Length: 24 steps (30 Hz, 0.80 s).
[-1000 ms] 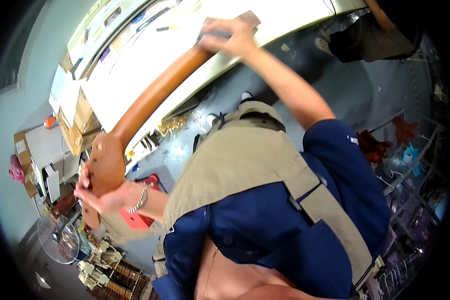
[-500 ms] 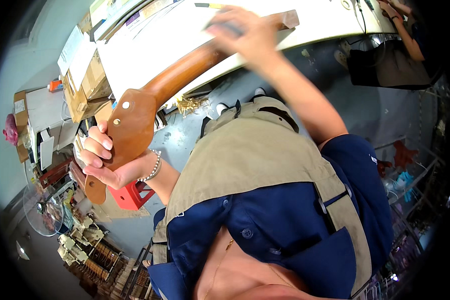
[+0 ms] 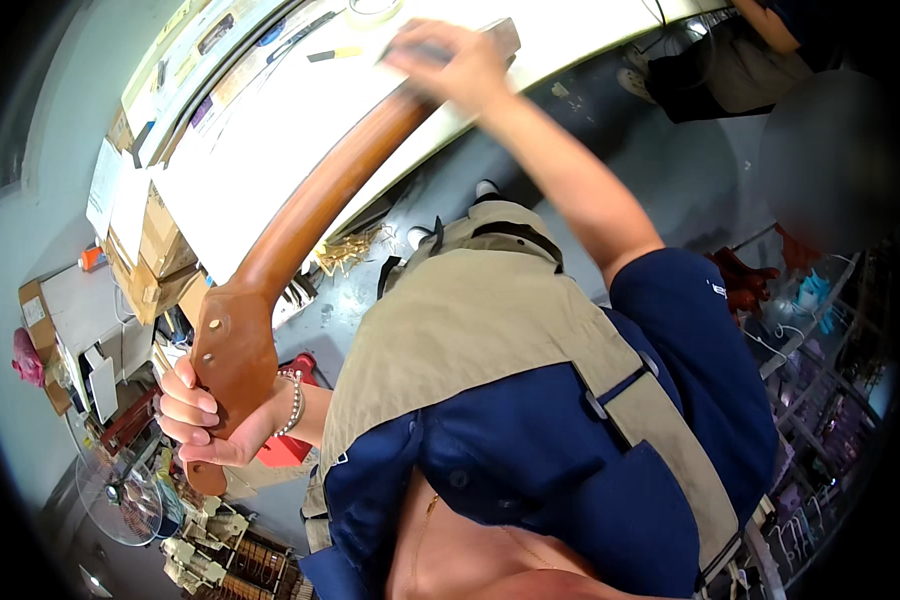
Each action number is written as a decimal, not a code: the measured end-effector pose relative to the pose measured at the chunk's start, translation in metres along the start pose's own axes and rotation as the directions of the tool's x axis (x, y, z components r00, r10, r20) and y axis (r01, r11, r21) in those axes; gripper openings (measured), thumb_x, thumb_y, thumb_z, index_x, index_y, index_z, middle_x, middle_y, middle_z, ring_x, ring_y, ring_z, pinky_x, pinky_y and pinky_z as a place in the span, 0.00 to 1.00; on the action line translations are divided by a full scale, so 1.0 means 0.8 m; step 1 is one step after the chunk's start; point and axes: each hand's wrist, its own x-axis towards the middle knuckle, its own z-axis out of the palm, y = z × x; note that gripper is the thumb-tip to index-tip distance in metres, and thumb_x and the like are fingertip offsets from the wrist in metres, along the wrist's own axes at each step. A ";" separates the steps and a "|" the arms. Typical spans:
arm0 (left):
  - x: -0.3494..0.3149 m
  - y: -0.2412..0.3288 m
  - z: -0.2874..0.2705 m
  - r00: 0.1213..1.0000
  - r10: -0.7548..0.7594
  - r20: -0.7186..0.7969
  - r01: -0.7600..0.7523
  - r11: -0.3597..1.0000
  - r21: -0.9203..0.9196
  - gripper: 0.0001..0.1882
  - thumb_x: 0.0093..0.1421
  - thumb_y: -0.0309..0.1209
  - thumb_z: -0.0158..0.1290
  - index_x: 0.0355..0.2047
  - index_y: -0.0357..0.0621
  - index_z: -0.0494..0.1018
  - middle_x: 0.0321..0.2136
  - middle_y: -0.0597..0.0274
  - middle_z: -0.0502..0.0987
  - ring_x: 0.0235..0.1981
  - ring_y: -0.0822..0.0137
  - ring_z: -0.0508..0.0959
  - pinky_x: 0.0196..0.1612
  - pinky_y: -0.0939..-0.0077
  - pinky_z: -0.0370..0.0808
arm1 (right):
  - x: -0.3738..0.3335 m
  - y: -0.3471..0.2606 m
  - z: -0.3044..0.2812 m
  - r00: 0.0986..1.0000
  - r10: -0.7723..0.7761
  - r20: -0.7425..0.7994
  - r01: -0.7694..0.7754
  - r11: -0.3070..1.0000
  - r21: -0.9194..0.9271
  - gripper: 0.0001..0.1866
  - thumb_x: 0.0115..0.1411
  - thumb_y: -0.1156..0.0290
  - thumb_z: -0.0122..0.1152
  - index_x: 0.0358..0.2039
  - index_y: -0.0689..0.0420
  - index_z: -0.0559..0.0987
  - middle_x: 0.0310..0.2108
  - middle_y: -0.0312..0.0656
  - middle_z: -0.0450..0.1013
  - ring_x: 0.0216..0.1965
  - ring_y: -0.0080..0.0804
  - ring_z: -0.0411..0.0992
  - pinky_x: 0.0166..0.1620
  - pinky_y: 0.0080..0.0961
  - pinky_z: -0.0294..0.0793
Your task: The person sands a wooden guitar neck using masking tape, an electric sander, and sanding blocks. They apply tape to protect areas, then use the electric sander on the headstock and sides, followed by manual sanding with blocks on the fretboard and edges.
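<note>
A brown wooden guitar neck (image 3: 320, 195) slants across the front of me, from lower left to upper right. My left hand (image 3: 205, 420) is wrapped round its headstock (image 3: 235, 345), where two small holes show. A beaded bracelet circles that wrist. Near the neck's squared far end (image 3: 505, 38), my right hand (image 3: 455, 65) presses a dark, flat block (image 3: 425, 52) against the wood. Motion blurs this hand and the block, so the block's exact kind is unclear. The far end lies over the white workbench (image 3: 240, 190).
A yellow-handled tool (image 3: 335, 54) and a tape roll (image 3: 370, 8) lie on the bench. Cardboard boxes (image 3: 160, 235) stand at its left end. Lower left are a red stool (image 3: 288, 450) and a fan (image 3: 120, 495). Another person (image 3: 770, 25) sits at upper right.
The whole view has shifted, so the bench and neck appear lower on the left. My right hand has moved a little along the neck toward its far end. The left hand keeps its hold.
</note>
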 end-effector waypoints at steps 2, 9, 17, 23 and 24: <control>0.006 -0.002 0.003 0.998 -0.033 0.051 0.038 0.995 -0.094 0.17 0.59 0.41 0.46 0.17 0.54 0.55 0.16 0.75 0.54 0.22 0.75 0.60 0.38 0.78 0.63 | 0.035 0.132 -0.042 0.954 -0.183 -0.238 0.061 0.895 -0.442 0.17 0.47 0.48 0.66 0.30 0.47 0.83 0.39 0.35 0.78 0.37 0.36 0.76 0.40 0.27 0.75; 0.006 0.005 0.002 0.997 0.005 0.071 0.002 0.994 -0.108 0.19 0.59 0.41 0.47 0.16 0.55 0.52 0.17 0.76 0.52 0.22 0.76 0.58 0.36 0.80 0.61 | 0.005 0.022 -0.010 0.999 -0.045 0.005 0.045 0.998 -0.035 0.20 0.45 0.46 0.68 0.32 0.47 0.83 0.43 0.39 0.77 0.42 0.38 0.76 0.47 0.25 0.72; 0.007 0.000 0.008 0.997 0.056 0.054 -0.055 0.998 -0.029 0.19 0.58 0.37 0.44 0.15 0.55 0.49 0.14 0.74 0.49 0.19 0.75 0.55 0.35 0.78 0.61 | 0.013 0.061 -0.023 0.998 -0.008 0.062 0.017 0.989 -0.148 0.20 0.46 0.47 0.67 0.36 0.46 0.83 0.42 0.34 0.77 0.46 0.31 0.73 0.51 0.28 0.69; 0.004 -0.004 0.004 0.998 -0.062 0.009 0.062 0.994 -0.095 0.18 0.63 0.42 0.44 0.19 0.54 0.54 0.17 0.73 0.55 0.23 0.72 0.60 0.39 0.71 0.64 | 0.009 0.009 0.010 0.982 0.181 -0.061 -0.190 0.959 -0.212 0.18 0.49 0.48 0.65 0.33 0.48 0.82 0.39 0.36 0.77 0.37 0.32 0.76 0.44 0.27 0.72; 0.002 -0.005 0.004 0.997 -0.070 -0.019 0.069 0.996 -0.064 0.18 0.63 0.43 0.44 0.19 0.54 0.53 0.17 0.73 0.55 0.23 0.72 0.60 0.39 0.71 0.64 | -0.007 -0.042 0.036 0.997 0.082 -0.014 -0.083 0.989 -0.121 0.17 0.49 0.49 0.65 0.32 0.47 0.82 0.38 0.37 0.77 0.38 0.37 0.75 0.44 0.32 0.71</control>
